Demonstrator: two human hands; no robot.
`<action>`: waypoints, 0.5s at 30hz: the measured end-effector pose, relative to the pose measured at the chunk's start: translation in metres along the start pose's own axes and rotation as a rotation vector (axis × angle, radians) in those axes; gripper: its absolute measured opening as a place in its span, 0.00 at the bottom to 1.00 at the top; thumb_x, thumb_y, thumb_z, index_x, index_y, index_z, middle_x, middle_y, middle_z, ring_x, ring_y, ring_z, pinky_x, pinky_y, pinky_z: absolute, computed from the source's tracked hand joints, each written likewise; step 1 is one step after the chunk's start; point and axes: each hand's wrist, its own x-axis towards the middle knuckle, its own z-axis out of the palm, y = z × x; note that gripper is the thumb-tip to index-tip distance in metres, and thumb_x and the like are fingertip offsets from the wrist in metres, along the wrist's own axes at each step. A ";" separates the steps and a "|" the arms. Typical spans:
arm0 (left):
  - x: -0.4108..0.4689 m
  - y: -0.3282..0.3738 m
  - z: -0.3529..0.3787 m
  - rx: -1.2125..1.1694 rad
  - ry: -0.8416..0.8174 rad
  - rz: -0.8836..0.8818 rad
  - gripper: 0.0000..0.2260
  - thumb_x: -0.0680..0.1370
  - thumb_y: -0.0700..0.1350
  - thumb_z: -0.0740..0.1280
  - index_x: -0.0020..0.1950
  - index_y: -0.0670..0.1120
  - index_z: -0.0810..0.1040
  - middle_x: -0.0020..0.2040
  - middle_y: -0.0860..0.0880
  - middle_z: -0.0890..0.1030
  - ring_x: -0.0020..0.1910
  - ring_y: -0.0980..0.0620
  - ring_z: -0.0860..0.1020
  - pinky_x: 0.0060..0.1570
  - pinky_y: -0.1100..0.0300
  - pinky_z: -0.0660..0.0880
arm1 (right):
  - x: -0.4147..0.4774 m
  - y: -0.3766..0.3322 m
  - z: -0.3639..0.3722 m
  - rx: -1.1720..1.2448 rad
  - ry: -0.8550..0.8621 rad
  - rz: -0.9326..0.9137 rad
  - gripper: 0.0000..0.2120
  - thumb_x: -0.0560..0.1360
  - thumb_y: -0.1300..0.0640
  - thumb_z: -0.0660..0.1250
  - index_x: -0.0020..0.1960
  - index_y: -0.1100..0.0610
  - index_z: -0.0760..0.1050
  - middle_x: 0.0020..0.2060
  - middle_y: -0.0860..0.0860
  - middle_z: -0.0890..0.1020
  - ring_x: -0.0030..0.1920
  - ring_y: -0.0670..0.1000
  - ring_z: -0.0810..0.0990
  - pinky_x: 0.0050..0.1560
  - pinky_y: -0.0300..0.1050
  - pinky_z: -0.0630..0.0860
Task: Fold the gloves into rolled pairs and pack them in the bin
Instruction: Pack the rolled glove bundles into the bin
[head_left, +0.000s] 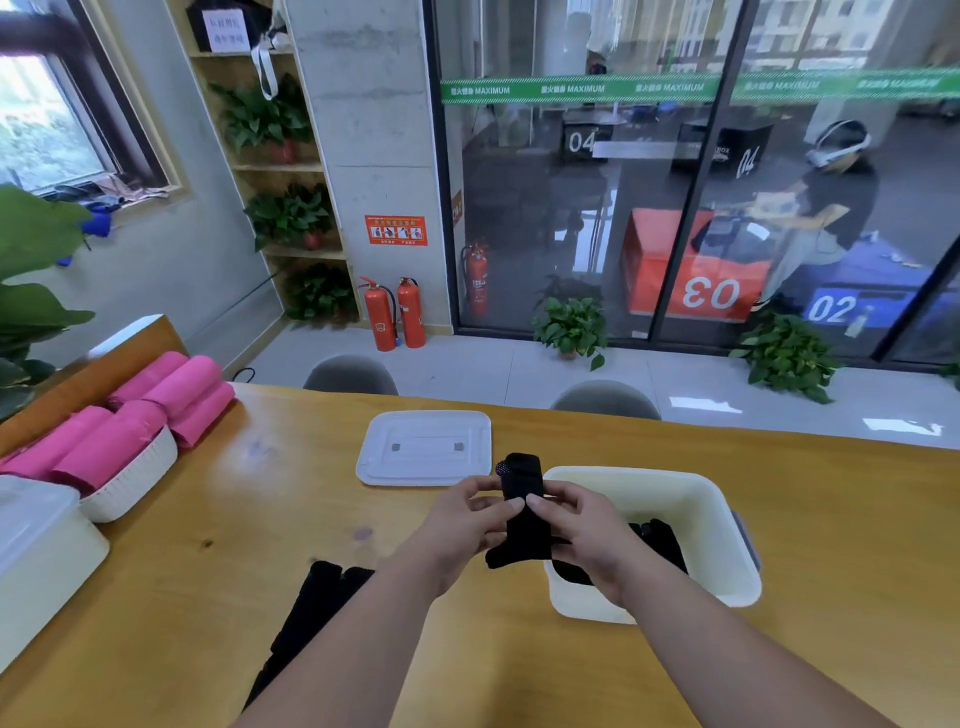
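Both hands hold a black glove pair (521, 483) upright above the table (260, 519). The left hand (460, 525) and the right hand (589, 538) pinch it mid-length, thumbs meeting in front. Just right of the fingers (563, 493) stands a white bin (722, 509) with dark gloves (662, 543) inside. Beyond the fingers lies a white lid (423, 447), and below-left of them loose gloves (317, 603) lie on the table.

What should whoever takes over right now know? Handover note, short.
Left hand and right hand: both grip the held gloves, black, raised by the bin's left rim, apparently mid-fold.
Bin: open, packed gloves already inside; white lid lies on the table behind.
Left to do: finish rolling this pair, pack it, then the loose gloves on the table under the left forearm.
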 end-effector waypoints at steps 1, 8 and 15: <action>0.004 -0.001 0.005 0.013 -0.005 -0.001 0.20 0.78 0.43 0.79 0.67 0.45 0.78 0.58 0.38 0.86 0.52 0.42 0.87 0.56 0.50 0.82 | 0.000 -0.001 -0.005 -0.007 0.020 -0.005 0.15 0.82 0.57 0.72 0.67 0.58 0.80 0.55 0.58 0.87 0.57 0.58 0.87 0.54 0.52 0.85; 0.029 -0.013 0.030 0.137 -0.050 -0.010 0.19 0.78 0.48 0.78 0.67 0.49 0.80 0.57 0.38 0.86 0.53 0.43 0.85 0.61 0.41 0.82 | 0.003 -0.006 -0.046 -0.029 0.107 0.003 0.15 0.82 0.57 0.72 0.67 0.57 0.79 0.56 0.55 0.88 0.57 0.56 0.87 0.56 0.53 0.85; 0.038 -0.034 0.031 0.319 0.035 -0.020 0.16 0.77 0.52 0.77 0.62 0.53 0.81 0.53 0.46 0.87 0.48 0.48 0.87 0.55 0.51 0.84 | 0.006 -0.007 -0.101 -0.098 0.247 0.052 0.12 0.81 0.58 0.73 0.65 0.56 0.81 0.54 0.53 0.88 0.55 0.53 0.88 0.52 0.49 0.86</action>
